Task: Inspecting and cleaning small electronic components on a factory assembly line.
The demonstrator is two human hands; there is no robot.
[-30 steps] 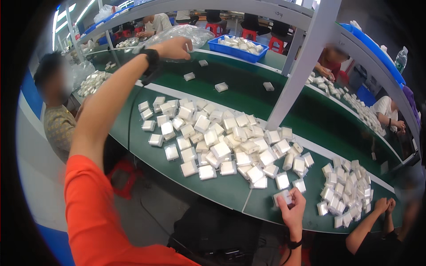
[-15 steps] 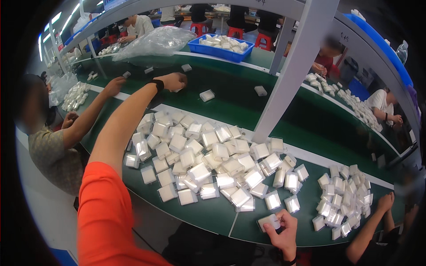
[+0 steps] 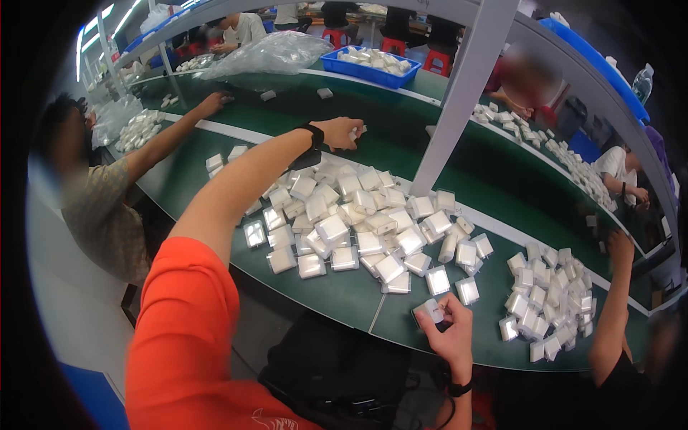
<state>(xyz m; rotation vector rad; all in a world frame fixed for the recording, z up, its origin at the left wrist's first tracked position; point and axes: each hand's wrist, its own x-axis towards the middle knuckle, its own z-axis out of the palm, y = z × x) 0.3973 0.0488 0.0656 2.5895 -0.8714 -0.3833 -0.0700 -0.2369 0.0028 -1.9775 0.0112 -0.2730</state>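
My left hand (image 3: 340, 134) reaches out over the dark green belt, wearing a black wristband. Its fingers are closed round a small white charger block (image 3: 360, 132), partly hidden by them. My right hand (image 3: 453, 331) is near the table's front edge, with thumb and fingers gripping another white charger block (image 3: 428, 312) that has a glossy clear wrap. Between the hands, a large heap of similar wrapped white blocks (image 3: 373, 222) covers the green table (image 3: 337, 294). My left forearm passes above the heap's left end and hides part of it.
A slanting white post (image 3: 459, 100) rises behind the heap. A second pile of blocks (image 3: 548, 301) lies to the right, beside a co-worker's arm (image 3: 613, 308). At left, another co-worker's hand (image 3: 213, 105) reaches over the belt. A blue tray (image 3: 373, 74) stands beyond it.
My left hand has moved right along the belt to a white block and closed on it. My right hand keeps its block. The co-worker's arm at right has reached farther forward.
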